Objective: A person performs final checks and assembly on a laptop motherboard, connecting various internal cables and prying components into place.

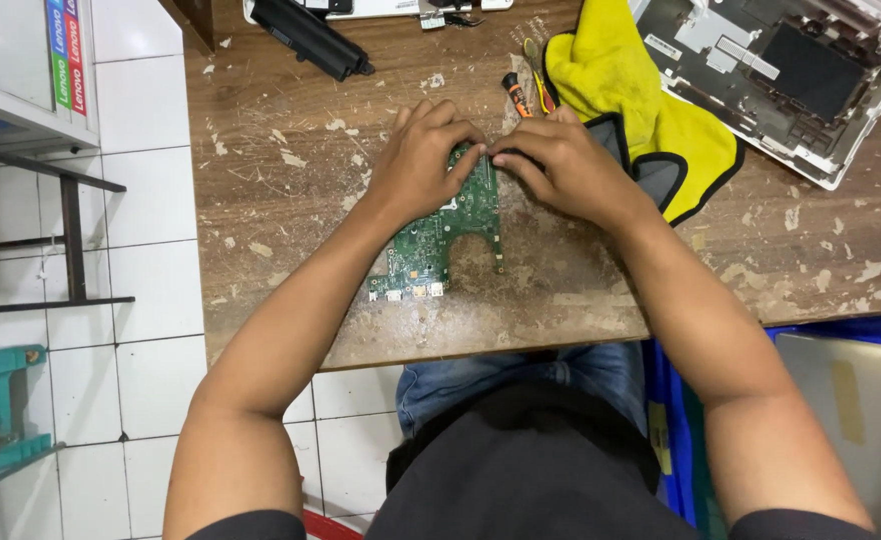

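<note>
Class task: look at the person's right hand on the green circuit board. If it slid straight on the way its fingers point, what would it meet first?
The right hand points left across the green circuit board. It would meet the left hand's fingertips first; they look nearly touching already.

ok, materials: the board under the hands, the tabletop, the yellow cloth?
Green circuit board: looks like rigid laminate, semi-gloss green coat, small metal connectors along its near edge. Table: wood or wood-look laminate, brown grain, worn, with pale flaking patches. Yellow cloth: soft fabric, likely microfibre, matte, crumpled, dark-edged.
</note>
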